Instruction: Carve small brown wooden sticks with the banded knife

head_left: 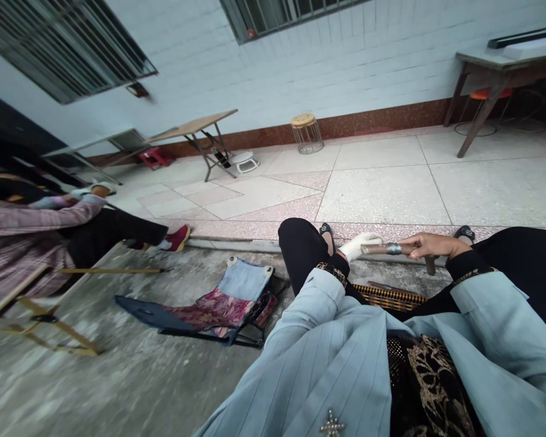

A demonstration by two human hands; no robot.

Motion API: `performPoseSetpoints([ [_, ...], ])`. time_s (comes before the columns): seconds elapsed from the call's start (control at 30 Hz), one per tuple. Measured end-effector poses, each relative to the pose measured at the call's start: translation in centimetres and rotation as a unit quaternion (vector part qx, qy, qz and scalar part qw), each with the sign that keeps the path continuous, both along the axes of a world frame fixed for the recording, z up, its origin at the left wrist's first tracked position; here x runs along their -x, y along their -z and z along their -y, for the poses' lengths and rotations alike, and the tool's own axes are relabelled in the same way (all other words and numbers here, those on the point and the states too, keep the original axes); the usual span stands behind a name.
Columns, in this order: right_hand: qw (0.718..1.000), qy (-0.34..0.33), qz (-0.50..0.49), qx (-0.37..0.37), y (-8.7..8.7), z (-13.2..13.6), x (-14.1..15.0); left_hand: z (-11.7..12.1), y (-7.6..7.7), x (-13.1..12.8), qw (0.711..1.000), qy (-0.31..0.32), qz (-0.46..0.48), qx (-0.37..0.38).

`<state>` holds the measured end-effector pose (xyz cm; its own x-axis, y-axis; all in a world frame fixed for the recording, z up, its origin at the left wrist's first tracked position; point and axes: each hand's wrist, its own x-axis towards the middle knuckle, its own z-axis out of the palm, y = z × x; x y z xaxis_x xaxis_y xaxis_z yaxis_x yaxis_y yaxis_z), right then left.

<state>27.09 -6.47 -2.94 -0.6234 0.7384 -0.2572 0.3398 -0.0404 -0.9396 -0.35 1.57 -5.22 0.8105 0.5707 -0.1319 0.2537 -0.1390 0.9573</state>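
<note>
1. We have the wooden rod point(377, 249) up in front of us, between our knees and above the woven yellow-and-black piece point(389, 297), apart from it as far as we can judge.

2. Our right hand point(438, 244), bare, is wrapped around the rod's right end, thumb and fingers pressed in on it. Our left hand point(357, 246), in a white glove, is at the other end; the rod covers part of it, so we cannot tell whether it pinches the wood or only rests against it.

3. To do this hold well, we should let the right hand carry the weight, keep both wrists loose, and leave the silvery binding point(394, 249) uncovered so that we can watch it for slipping. Wire ends, if there are any, could prick the bare fingers more readily than the gloved ones.

4. The rod's long axis runs crosswise to our body, almost level in view and roughly along the line of the pale kerb point(236, 244). Its blunt, exposed end points to our left; the opposite end disappears into our right grip.

5. Beneath that grip a short brown stub point(430, 266) points downward, crosswise to the rod. We cannot tell whether the two are joined.
</note>
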Motion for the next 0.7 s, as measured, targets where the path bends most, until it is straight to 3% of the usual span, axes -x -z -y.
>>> performPoseSetpoints([
  [0.17,0.990,0.132,-0.029,-0.050,-0.4,0.2,1.2,1.4,0.1,-0.6,0.999,0.027,-0.015,0.025],
  [0.37,0.942,0.264,0.167,-0.123,1.3,-0.8,1.5,1.9,0.0,-1.0,0.997,0.056,-0.051,0.012],
  [0.57,0.883,0.264,0.354,-0.162,2.9,-1.4,0.4,2.0,-0.1,-0.9,0.992,0.087,-0.084,-0.030],
  [0.7,0.880,0.198,0.395,-0.175,3.1,-1.1,0.5,2.0,-1.3,-0.6,0.993,0.062,-0.073,-0.067],
])
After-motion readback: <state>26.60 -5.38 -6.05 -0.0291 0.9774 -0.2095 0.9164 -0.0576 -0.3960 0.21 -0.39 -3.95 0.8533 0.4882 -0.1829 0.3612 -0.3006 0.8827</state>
